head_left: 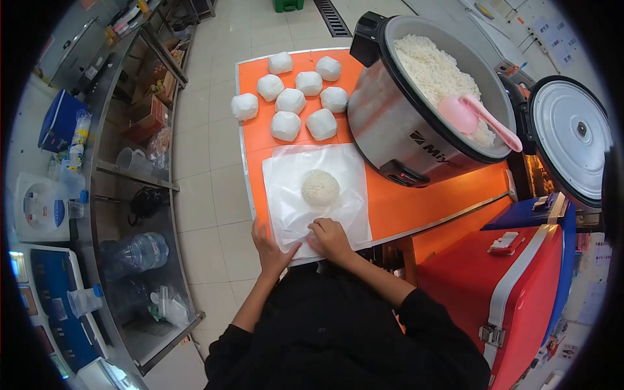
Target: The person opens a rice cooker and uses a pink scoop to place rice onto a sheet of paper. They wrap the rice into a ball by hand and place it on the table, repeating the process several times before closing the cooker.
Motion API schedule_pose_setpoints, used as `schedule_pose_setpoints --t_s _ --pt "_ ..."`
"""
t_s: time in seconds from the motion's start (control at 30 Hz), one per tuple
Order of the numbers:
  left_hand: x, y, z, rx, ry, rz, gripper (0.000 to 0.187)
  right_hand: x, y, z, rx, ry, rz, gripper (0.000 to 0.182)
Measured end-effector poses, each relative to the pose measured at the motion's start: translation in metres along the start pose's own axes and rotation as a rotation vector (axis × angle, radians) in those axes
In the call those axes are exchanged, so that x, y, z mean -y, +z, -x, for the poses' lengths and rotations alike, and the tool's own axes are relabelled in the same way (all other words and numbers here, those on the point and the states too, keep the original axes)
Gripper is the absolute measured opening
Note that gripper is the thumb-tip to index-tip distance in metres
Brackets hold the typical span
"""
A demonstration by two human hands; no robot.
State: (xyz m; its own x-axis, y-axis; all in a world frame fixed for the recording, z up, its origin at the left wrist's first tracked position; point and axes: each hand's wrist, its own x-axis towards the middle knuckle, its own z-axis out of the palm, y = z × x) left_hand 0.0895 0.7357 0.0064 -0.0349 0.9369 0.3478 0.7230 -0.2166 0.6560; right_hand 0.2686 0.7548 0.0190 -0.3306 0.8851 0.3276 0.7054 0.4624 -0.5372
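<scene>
A round mound of cooked rice (320, 188) sits on a stack of white wrapping paper sheets (283, 170) at the near end of the orange table. My left hand (270, 249) is at the paper's near left corner, thumb and fingers apart. By the near edge, below the rice, my right hand (330, 239) has its fingers closed on the creased paper. Several white paper-wrapped bundles (290, 101) stand grouped beyond the sheets. To their right is a large open rice cooker (416, 140) full of rice, with a pink rice paddle (481, 117) resting inside.
The cooker's lid (572, 140) hangs open at the right. A red cooler box (494, 273) stands near my right side. On the left runs a metal shelf unit (140, 175) holding water bottles (140, 252), a jug and boxes. The tiled floor (211, 188) lies between.
</scene>
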Motion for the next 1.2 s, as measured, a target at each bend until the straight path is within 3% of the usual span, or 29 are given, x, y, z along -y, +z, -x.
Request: schedule_pose_setpoints --t_s 0.23,0.3,0.43,0.53,0.6,0.63,0.7,0.73,0.8,0.83,0.87,0.93,0.97,1.03,1.07,1.13,1.2 --pt "0.011 0.009 -0.004 0.001 -0.173 0.029 0.093 0.010 0.005 0.002 -0.095 0.089 0.128 0.029" --pt "0.006 0.004 -0.007 0.108 -0.250 -0.027 0.090 -0.003 0.012 0.006 -0.018 0.034 -0.006 0.023" --pt "0.008 0.006 -0.009 0.135 -0.286 -0.064 0.081 -0.005 0.013 0.032 0.129 -0.144 -0.056 0.017" --pt "0.039 0.014 0.011 -0.004 -0.275 -0.005 0.075 0.011 -0.001 0.044 0.161 -0.204 -0.072 0.018" --pt "0.044 -0.005 0.017 0.007 0.262 -0.364 0.058 0.006 -0.007 0.057 0.116 -0.185 -0.050 0.021" --pt "0.047 -0.016 0.013 0.010 0.265 -0.362 0.058 0.001 -0.014 0.067 0.068 -0.088 0.035 0.024" --pt "0.033 -0.044 -0.007 0.380 0.669 -0.020 0.031 -0.015 -0.037 0.083 0.019 0.081 0.122 0.026" --pt "0.030 -0.048 -0.011 0.380 0.667 -0.016 0.031 -0.024 -0.050 0.089 0.015 0.150 0.121 0.025" --pt "0.028 -0.051 -0.018 0.475 0.312 0.236 0.007 -0.041 -0.072 0.087 -0.026 0.188 0.017 0.018" --pt "0.032 -0.045 -0.019 0.432 0.168 0.416 0.008 -0.049 -0.079 0.081 -0.067 0.224 -0.089 0.012" --pt "0.030 -0.041 -0.024 0.432 0.171 0.418 0.008 -0.055 -0.078 0.072 -0.069 0.224 -0.087 0.012" --pt "0.020 -0.029 -0.036 0.397 -0.414 0.551 0.021 -0.066 -0.071 0.052 -0.314 0.563 -0.561 0.014" --pt "0.019 -0.015 -0.043 0.396 -0.412 0.551 0.021 -0.074 -0.066 0.039 -0.315 0.561 -0.561 0.014" --pt "0.020 0.018 -0.056 0.064 -0.476 0.391 0.031 -0.089 -0.054 0.018 -0.320 0.748 -0.769 0.021" --pt "0.018 0.022 -0.060 0.060 -0.474 0.392 0.031 -0.089 -0.048 0.014 -0.320 0.744 -0.769 0.021" --pt "0.014 0.028 -0.065 0.109 -0.329 -0.118 0.033 -0.092 -0.041 0.006 -0.139 0.891 -0.347 0.025" --pt "0.005 0.024 -0.070 0.164 -0.436 -0.139 0.030 -0.091 -0.041 0.007 -0.087 0.871 -0.279 0.020"
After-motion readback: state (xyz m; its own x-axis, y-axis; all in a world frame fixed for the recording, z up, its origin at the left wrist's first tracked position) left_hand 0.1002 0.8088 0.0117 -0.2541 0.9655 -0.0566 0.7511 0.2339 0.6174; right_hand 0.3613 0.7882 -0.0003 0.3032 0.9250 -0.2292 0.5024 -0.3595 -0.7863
